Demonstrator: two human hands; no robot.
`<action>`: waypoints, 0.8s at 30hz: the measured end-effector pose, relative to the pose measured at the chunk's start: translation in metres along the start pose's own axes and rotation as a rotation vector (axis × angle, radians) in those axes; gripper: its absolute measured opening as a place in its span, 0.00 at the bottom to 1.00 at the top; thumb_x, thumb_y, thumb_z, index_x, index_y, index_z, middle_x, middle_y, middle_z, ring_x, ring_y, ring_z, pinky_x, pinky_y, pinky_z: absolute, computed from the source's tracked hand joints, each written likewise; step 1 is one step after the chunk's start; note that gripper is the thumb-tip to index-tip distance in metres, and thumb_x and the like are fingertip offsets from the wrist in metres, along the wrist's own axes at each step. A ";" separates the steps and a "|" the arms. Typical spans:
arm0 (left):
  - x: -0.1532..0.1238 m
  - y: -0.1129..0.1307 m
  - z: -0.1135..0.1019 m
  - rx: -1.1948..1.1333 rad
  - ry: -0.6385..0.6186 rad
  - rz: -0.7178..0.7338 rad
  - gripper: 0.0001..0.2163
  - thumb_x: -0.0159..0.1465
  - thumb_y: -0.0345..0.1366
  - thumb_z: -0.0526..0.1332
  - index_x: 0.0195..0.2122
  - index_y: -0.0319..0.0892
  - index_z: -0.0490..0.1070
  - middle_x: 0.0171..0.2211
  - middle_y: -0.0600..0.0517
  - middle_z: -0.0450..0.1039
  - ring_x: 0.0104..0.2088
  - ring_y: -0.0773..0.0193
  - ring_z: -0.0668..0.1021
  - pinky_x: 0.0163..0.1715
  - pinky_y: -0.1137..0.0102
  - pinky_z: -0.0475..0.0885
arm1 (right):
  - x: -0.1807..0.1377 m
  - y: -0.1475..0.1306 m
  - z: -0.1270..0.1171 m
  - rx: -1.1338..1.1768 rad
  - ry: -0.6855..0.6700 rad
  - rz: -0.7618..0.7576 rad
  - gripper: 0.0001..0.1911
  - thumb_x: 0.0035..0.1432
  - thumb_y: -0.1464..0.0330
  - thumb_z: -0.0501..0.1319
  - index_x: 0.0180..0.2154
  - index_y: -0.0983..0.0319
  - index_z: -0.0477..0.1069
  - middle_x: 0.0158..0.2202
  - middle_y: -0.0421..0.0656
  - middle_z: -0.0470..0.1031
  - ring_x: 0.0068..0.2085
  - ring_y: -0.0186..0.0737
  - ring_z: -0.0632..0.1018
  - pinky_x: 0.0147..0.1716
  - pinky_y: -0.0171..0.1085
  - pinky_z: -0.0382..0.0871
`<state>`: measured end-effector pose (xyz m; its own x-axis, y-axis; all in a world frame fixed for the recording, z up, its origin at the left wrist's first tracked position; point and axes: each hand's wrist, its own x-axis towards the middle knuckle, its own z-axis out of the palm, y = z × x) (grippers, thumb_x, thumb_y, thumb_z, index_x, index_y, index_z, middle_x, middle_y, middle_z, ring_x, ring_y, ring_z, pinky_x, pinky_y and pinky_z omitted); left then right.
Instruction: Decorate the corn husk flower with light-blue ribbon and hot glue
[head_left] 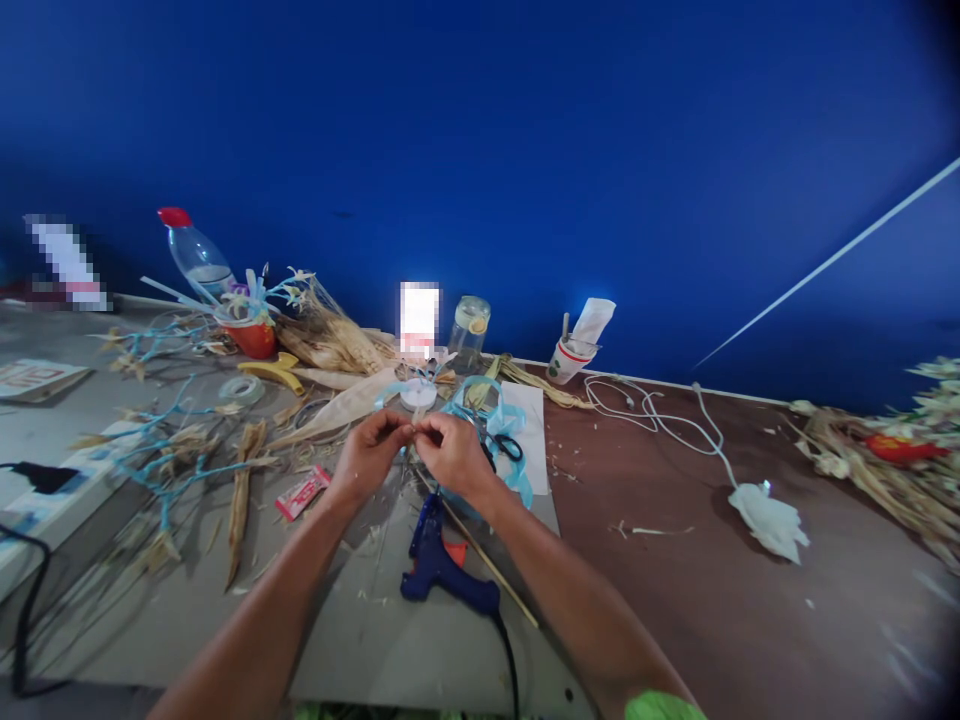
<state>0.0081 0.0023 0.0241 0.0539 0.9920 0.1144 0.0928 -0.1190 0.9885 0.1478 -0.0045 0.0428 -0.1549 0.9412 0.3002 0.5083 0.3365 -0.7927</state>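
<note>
My left hand [369,452] and my right hand [459,455] meet above the middle of the table, fingertips pinched together. Between them is something small and pale that I cannot make out. Just below lies a dark blue glue gun [442,565] with an orange trigger, its cord running to the front edge. A thin straw-coloured stick [491,568] rests beside it, under my right forearm. Light blue ribbon [512,415] and black-handled scissors [508,447] lie beyond my right hand, near a white sheet [531,465]. Behind my fingers sits a white roll [418,392].
At left are blue-wrapped twigs [169,480], dried husks [244,500], a red packet [303,491] and a power strip [67,500]. A red pot [255,338], a bottle [196,262], a glass jar [470,330] and a cup [568,362] line the back. A white cable [716,440] lies right.
</note>
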 end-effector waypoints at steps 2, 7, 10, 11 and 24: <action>-0.001 0.004 0.000 0.040 -0.008 0.016 0.09 0.53 0.40 0.61 0.27 0.39 0.68 0.22 0.55 0.66 0.25 0.68 0.67 0.27 0.73 0.62 | 0.001 0.000 0.000 0.077 -0.015 0.035 0.05 0.46 0.71 0.56 0.22 0.62 0.69 0.21 0.38 0.68 0.24 0.32 0.67 0.27 0.32 0.59; -0.007 0.009 0.004 0.092 0.018 0.136 0.07 0.56 0.38 0.58 0.26 0.40 0.64 0.21 0.57 0.61 0.24 0.69 0.63 0.25 0.73 0.59 | 0.005 0.003 0.004 0.614 -0.124 0.347 0.05 0.39 0.68 0.58 0.18 0.62 0.64 0.15 0.33 0.61 0.19 0.28 0.59 0.20 0.31 0.51; -0.009 0.007 0.006 0.069 0.003 0.174 0.08 0.58 0.39 0.57 0.26 0.41 0.63 0.22 0.57 0.60 0.24 0.69 0.62 0.25 0.73 0.59 | 0.006 0.002 0.006 0.846 -0.162 0.481 0.05 0.36 0.68 0.59 0.17 0.62 0.63 0.13 0.32 0.60 0.17 0.27 0.57 0.18 0.31 0.46; -0.009 0.007 0.007 0.055 -0.002 0.179 0.08 0.58 0.39 0.57 0.26 0.41 0.63 0.22 0.57 0.59 0.24 0.69 0.62 0.25 0.73 0.59 | 0.006 0.001 0.006 0.880 -0.157 0.494 0.05 0.36 0.69 0.59 0.17 0.62 0.63 0.12 0.32 0.60 0.17 0.26 0.58 0.19 0.31 0.45; -0.010 0.004 0.002 -0.311 -0.023 0.211 0.12 0.59 0.44 0.59 0.26 0.41 0.63 0.23 0.56 0.59 0.27 0.68 0.65 0.32 0.72 0.63 | 0.014 0.008 -0.009 1.072 0.081 0.584 0.07 0.36 0.72 0.59 0.15 0.62 0.60 0.13 0.32 0.60 0.15 0.24 0.55 0.18 0.30 0.50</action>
<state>0.0096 -0.0079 0.0265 0.0619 0.9454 0.3200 -0.2284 -0.2987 0.9266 0.1572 0.0108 0.0450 -0.0647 0.9673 -0.2451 -0.4771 -0.2457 -0.8438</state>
